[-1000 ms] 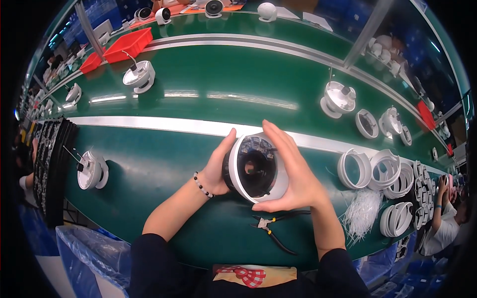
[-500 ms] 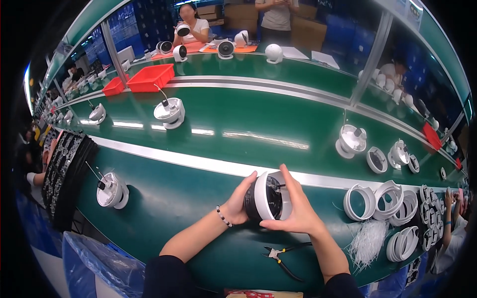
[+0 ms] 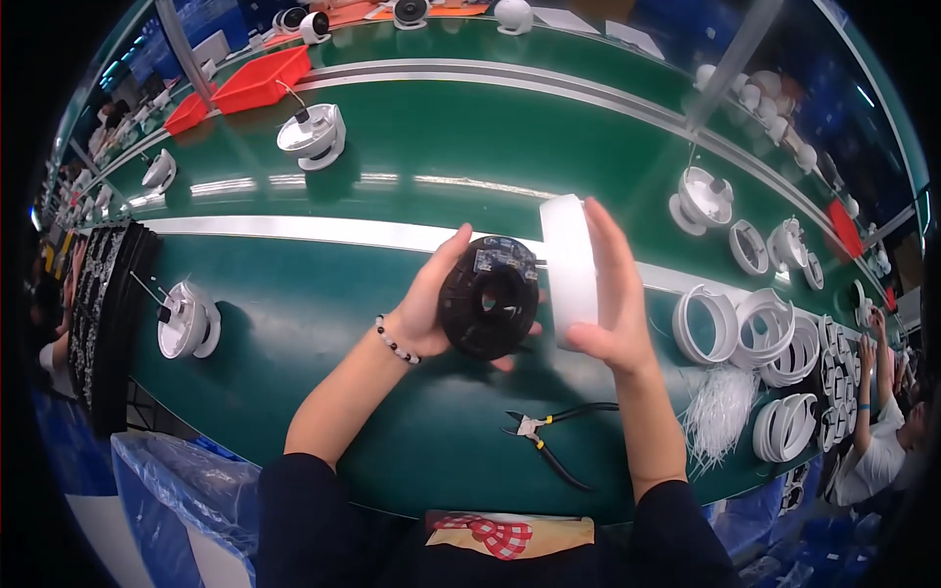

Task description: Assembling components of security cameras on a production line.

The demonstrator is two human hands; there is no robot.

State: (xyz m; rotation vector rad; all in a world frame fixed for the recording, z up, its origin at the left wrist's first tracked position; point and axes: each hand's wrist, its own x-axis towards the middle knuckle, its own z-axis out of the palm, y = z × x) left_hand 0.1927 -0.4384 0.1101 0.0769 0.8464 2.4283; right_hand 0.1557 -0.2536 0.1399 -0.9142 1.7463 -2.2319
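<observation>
My left hand [image 3: 421, 314] is closed round the rim of a black round camera module [image 3: 472, 321], tilted so its centre hole and a small circuit board on its upper edge show. My right hand [image 3: 619, 318] grips a white plastic ring-shaped cover [image 3: 570, 269], standing on edge just right of the module. A narrow gap lies between the two parts. Below them on the green bench rest side cutters [image 3: 530, 427] with black-and-yellow handles, jaws apart. To the left sits a white camera housing [image 3: 188, 321] with wires sticking up.
White rings [image 3: 708, 325] and a heap of thin white strips [image 3: 723, 407] lie at the right. A black tray stack [image 3: 103, 314] stands at the left edge. Beyond a pale rail, more housings [image 3: 312, 137] sit on the green line, with red bins [image 3: 263, 80] behind. Co-workers are at the right.
The black module and white cover, together before, are now apart. My left hand has turned the module to face me; my right hand holds the cover away to the right. The view has tipped downward.
</observation>
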